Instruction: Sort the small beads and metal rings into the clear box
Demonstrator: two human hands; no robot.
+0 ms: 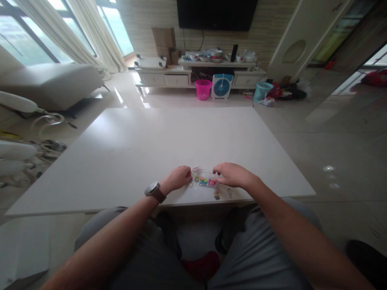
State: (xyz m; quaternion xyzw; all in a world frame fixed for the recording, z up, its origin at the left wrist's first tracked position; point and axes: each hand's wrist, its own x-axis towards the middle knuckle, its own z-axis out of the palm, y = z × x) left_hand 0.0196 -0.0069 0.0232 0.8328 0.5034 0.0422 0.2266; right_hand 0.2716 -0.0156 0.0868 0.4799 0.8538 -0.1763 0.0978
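A clear box [208, 182] with colourful beads in compartments lies near the white table's front edge. My right hand [231, 175] is at the box's right side, thumb and fingers apart around its corner; whether it grips the box is too small to tell. Left of the box, my left hand [180, 177] rests with its fingers curled together beside a pile of small rings [196, 170]; anything inside it is hidden. A thin ring [190, 185] lies just below its fingertips. A small yellow and blue figure [216, 195] and a clear charm [229, 193] lie nearer the edge.
The white table [181, 137] stretches away ahead of my hands. Beyond it stand a pink basket [203, 90], a blue fan [221, 86] and a cabinet [177, 79] holding dishes. Chairs [18, 151] are at the left, and my legs are below the front edge.
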